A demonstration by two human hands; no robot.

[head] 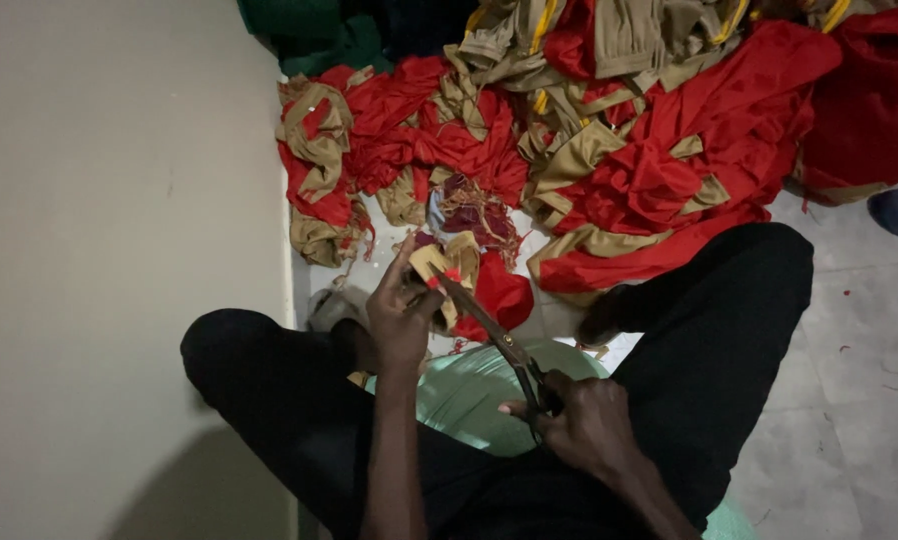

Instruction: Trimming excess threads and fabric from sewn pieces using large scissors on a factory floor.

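Trimming is under way: left hand (pixel 399 320) pinches a small tan-and-red fabric piece (pixel 447 268) while right hand (pixel 584 425) grips long dark metal scissors (pixel 489 330), whose blades need closing cleanly at its edge.

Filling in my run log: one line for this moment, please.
left hand: holds tan-and-red cloth piece | right hand: grips dark metal scissors, blades at cloth

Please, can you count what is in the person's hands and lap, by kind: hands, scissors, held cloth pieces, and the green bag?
Hands: 2, the left hand and the right hand
Scissors: 1
Held tan and red cloth piece: 1
Pale green bag between the legs: 1
Total: 5
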